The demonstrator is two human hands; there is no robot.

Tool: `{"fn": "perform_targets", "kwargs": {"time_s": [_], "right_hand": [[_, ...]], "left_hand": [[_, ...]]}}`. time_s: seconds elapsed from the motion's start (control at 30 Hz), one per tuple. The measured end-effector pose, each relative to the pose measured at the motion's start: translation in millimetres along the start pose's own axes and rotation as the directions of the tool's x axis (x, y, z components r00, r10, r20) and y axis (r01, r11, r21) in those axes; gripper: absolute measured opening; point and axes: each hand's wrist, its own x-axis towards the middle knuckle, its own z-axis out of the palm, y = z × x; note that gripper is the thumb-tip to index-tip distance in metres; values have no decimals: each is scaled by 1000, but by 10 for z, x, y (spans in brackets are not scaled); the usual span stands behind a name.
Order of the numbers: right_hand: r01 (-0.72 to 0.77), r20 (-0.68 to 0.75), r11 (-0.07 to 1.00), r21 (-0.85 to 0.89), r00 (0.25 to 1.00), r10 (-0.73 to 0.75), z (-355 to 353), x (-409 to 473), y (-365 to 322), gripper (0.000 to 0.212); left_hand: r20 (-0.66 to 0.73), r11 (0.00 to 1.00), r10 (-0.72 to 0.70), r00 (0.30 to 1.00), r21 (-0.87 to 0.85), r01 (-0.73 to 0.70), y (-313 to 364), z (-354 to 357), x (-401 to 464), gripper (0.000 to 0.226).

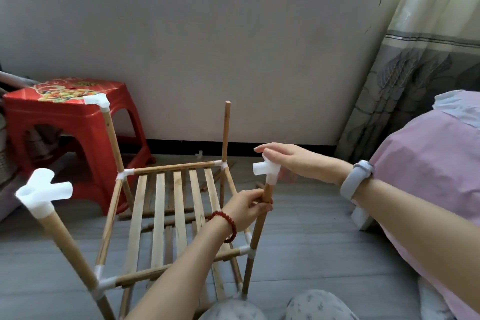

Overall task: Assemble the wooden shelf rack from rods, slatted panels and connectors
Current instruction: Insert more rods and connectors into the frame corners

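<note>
- The half-built rack [166,215] stands on the floor [311,254] in the lower middle of the frame, one slatted panel fitted between rods.
- Left hand [244,209] grips the front right rod [261,218].
- Right hand [291,160], fingers straight, rests on the white connector [267,170] capping that rod.
- A red stool [70,122] sits at far left.

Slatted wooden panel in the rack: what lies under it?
Under the slatted wooden panel, loose wooden rods lie on the grey floor; the slats cover parts of them, so no count.

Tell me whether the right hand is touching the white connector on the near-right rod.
Touching: the head view shows the right hand resting on the white connector.
</note>
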Motion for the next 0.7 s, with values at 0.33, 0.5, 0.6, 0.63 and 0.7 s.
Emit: {"fn": "perform_targets", "kwargs": {"time_s": [0.33, 0.5, 0.6, 0.63, 0.7], "right_hand": [[238, 198, 915, -325, 963, -180, -233, 35, -59, 36], [207, 27, 890, -405, 976, -215, -108, -16, -18, 37], [181, -36, 891, -416, 976, -215, -26, -84, -16, 37], [162, -62, 896, -414, 977, -205, 3, -106, -25, 37], [141, -102, 921, -365, 977, -190, 86, -124, -56, 36]], "left_hand": [[4, 1000, 0, 1000, -12, 0, -11, -51, 7, 9], [0, 1000, -21, 1000, 7, 21, 6, -40, 8, 10], [10, 999, -49, 999, 19, 49, 53, -37, -1, 9], [11, 998, -56, 998, 29, 55, 72, -40, -15, 9], [8, 997, -63, 998, 51, 63, 103, -50, -54, 8]]}}
